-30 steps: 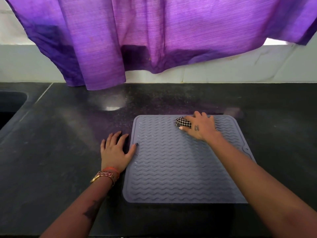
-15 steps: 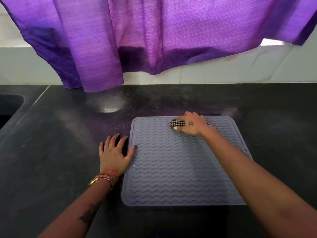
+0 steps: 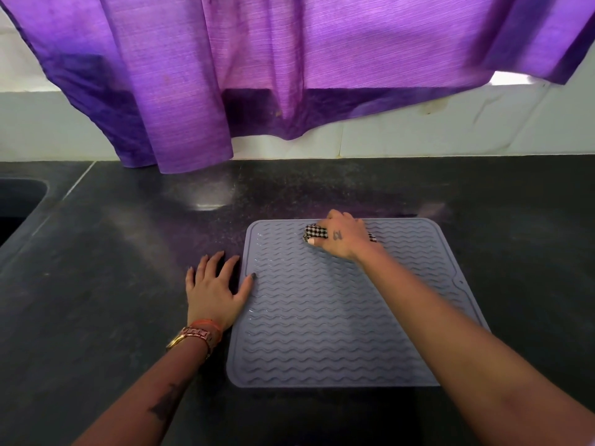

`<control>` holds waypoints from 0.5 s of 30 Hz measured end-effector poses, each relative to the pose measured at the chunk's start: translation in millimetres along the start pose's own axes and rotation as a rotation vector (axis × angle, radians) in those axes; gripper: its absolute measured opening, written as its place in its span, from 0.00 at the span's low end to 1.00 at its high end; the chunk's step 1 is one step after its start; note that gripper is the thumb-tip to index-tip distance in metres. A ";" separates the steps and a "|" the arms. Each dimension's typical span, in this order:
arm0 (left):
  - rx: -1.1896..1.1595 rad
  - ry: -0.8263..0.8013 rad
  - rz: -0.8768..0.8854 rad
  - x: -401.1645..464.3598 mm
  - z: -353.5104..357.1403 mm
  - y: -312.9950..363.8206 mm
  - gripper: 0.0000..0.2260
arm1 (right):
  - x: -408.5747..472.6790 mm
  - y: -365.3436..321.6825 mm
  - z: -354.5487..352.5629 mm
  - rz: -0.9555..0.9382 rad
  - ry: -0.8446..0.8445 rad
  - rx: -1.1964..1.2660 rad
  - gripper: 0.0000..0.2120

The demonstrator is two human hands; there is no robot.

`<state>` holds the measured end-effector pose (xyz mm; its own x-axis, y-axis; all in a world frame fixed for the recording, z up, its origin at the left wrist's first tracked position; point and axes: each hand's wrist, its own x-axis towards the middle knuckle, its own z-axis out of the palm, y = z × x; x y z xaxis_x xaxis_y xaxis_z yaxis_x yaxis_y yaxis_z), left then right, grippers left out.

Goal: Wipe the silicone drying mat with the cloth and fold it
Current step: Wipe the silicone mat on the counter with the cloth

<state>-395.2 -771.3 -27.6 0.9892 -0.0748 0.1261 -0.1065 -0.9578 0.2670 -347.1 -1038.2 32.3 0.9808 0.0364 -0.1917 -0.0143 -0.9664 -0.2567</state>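
A grey silicone drying mat (image 3: 322, 317) with wavy ridges lies flat on the black counter. Near the mat's far edge, my right hand (image 3: 343, 238) grips a small black-and-white checked cloth (image 3: 315, 232) and holds it down on the mat. Most of the cloth is hidden under the fingers. My left hand (image 3: 214, 291) lies flat on the counter beside the mat's left edge, with its thumb tip on the mat's rim.
A purple curtain (image 3: 289, 66) hangs over the white tiled wall behind the black counter (image 3: 96, 284). A dark sink (image 3: 16, 204) opens at the far left.
My right hand has slid the cloth leftwards along the mat's far edge. The left hand has stayed in place.
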 end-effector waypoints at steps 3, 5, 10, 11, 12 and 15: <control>-0.002 0.002 0.001 0.3 0.4 -0.1 0.35 | 1.6 -2.0 -0.1 -0.005 0.002 0.005 0.28; -0.006 0.008 0.002 0.4 0.7 0.4 0.35 | 2.1 -2.6 -1.6 -0.010 -0.013 -0.006 0.28; -0.024 0.012 0.005 0.5 1.0 -0.2 0.35 | 5.5 -13.0 -2.3 -0.048 -0.052 -0.032 0.27; -0.023 0.011 0.003 0.4 0.9 -0.1 0.35 | 6.6 -16.7 -1.8 -0.049 -0.051 -0.031 0.27; -0.018 0.011 0.001 0.2 1.1 0.3 0.35 | 7.6 -19.8 -1.5 -0.047 -0.047 -0.030 0.27; -0.007 0.010 0.000 0.2 1.8 0.6 0.35 | 10.8 -24.6 -1.9 -0.037 -0.034 -0.025 0.26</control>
<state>-394.9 -772.4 -29.1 0.9882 -0.0717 0.1352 -0.1068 -0.9558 0.2740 -335.8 -1014.6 38.3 0.9733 0.0803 -0.2148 0.0270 -0.9703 -0.2404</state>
